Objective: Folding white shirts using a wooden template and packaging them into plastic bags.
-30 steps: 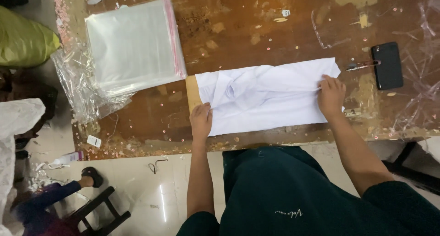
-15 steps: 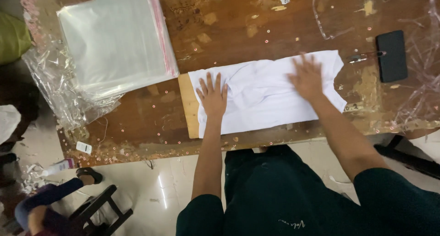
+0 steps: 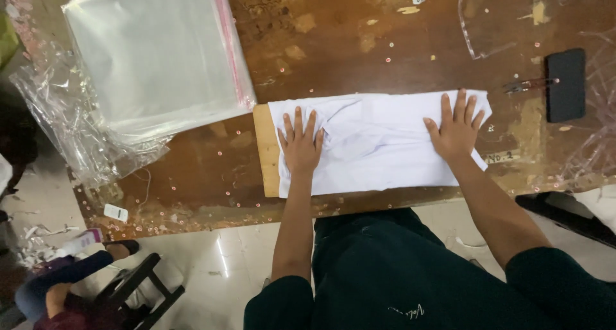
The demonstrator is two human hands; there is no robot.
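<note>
Right hand [image 3: 457, 130] has slid outward; left hand [image 3: 300, 144] too; both flat, fingers spread, on white garment [image 3: 378, 144].

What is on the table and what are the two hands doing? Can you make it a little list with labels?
left hand: left hand flat, fingers spread, on the white cloth
right hand: right hand flat on the cloth's other end
under cloth: light board sticking out at one end
beside it: stack of clear plastic bags
far side: black phone
table: worn brown table with small scraps
</note>
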